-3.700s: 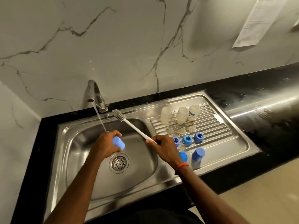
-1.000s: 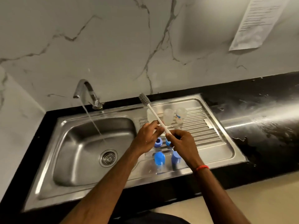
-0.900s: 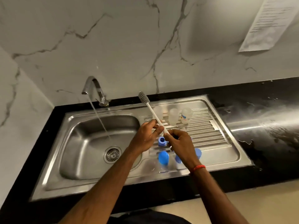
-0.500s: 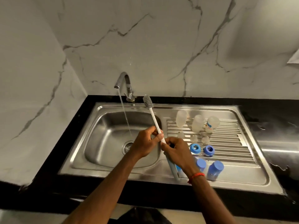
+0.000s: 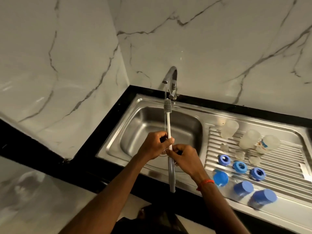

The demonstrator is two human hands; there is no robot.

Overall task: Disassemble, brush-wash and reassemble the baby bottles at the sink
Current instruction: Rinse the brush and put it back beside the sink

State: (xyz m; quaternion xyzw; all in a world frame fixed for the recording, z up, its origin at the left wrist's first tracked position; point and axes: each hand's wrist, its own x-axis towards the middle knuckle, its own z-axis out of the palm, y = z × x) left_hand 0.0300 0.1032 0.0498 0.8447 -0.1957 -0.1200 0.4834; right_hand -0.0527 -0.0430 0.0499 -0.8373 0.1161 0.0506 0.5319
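Note:
Both hands hold the white-handled bottle brush (image 5: 168, 125) upright over the sink basin (image 5: 148, 132). My left hand (image 5: 156, 144) grips the shaft and my right hand (image 5: 184, 157) grips it just below. Its grey bristle head sits in the water stream under the tap (image 5: 171, 80). On the drainboard (image 5: 278, 168) stand three clear bottles (image 5: 249, 139) upside down, three clear teats (image 5: 239, 155), three blue rings (image 5: 240, 167) and three blue caps (image 5: 243, 188).
Black counter edging (image 5: 104, 125) frames the steel sink. Marble walls meet in a corner behind the tap. The drain is hidden behind my hands. The counter continues to the left.
The blue cap from my left hand now stands on the drainboard. My left hand joined the right on the brush, and the brush head moved left under the running water. My view swung left.

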